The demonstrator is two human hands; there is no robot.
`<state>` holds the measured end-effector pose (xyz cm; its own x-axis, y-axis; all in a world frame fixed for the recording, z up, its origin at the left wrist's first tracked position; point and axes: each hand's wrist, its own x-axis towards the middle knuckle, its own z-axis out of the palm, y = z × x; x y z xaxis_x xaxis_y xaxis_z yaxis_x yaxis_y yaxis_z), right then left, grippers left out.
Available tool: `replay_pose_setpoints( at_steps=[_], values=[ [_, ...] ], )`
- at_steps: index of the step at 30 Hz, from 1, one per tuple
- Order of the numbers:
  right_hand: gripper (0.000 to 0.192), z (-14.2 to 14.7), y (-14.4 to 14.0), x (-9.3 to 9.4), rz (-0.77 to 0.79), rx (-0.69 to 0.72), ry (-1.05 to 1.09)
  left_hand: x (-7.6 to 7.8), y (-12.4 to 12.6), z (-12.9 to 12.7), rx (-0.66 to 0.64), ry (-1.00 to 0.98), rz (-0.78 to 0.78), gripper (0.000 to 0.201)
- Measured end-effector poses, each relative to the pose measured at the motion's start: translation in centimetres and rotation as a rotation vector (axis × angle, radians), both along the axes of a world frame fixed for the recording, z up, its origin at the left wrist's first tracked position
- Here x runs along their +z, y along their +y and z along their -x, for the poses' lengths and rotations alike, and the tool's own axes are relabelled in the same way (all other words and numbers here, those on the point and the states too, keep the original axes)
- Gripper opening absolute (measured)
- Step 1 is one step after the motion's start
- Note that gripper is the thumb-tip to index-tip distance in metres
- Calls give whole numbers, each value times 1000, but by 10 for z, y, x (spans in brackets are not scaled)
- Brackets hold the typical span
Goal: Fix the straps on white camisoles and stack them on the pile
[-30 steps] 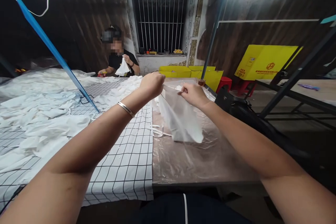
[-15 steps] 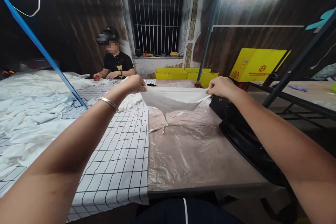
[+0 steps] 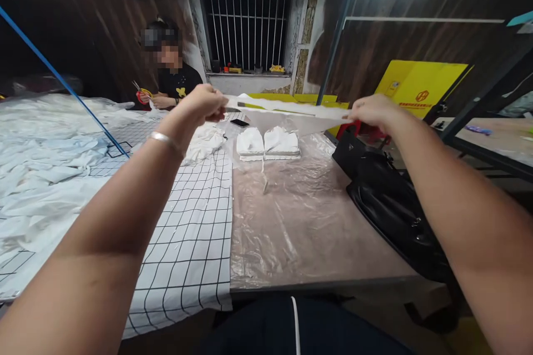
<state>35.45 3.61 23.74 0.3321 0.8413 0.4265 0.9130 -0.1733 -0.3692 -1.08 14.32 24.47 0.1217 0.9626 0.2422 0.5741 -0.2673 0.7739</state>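
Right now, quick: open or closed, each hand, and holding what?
Left hand: closed, pinching one end of a stretched white garment.
Right hand: closed, pinching its opposite end.

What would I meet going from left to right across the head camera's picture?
Heaped pale cloths, silver bracelet, left hand, stretched white cloth, right hand, small purplish item.
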Motion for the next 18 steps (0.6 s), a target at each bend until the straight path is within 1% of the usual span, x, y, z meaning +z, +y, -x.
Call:
replay_pose_setpoints(
  at_steps=[1,2,4,6,7,8,9,10,11,12,14,15,17,18],
  values=[
    [22,5,-16,-22,52,-21,13,-20,-14,3,-29,-10,12,13],
    [18,11,-35,-48,116,-46,-4,-45,-29,6,-56,8,17,16],
    [14,28,-74,-108,174,-96,-79,-102,-66,13,-126,126,25,16],
    [16,43,-112,-168,213,-113,-92,-157,-103,20,-180,278,27,12],
    [17,49,-130,-195,235,-122,-79,-181,-120,23,-218,338,69,12],
    [16,53,-145,-217,236,-128,-68,-200,-135,25,-234,384,115,13],
    [14,57,-158,-235,219,-146,-53,-215,-148,27,-246,418,156,15],
    [10,59,-168,-248,185,-158,-39,-226,-159,28,-247,444,190,17],
    [8,62,-176,-258,138,-164,-29,-233,-168,28,-236,465,210,19],
    [11,64,-181,-263,86,-161,-24,-237,-174,27,-216,489,216,23],
    [24,70,-184,-266,1,-106,-44,-241,-183,25,-159,550,204,31],
    [27,73,-184,-265,-20,-62,-68,-241,-185,23,-132,582,193,34],
    [20,77,-184,-262,-49,7,-116,-241,-187,22,-102,620,169,39],
    [14,78,-184,-260,-69,9,-127,-241,-188,23,-91,618,147,39]
  ],
)
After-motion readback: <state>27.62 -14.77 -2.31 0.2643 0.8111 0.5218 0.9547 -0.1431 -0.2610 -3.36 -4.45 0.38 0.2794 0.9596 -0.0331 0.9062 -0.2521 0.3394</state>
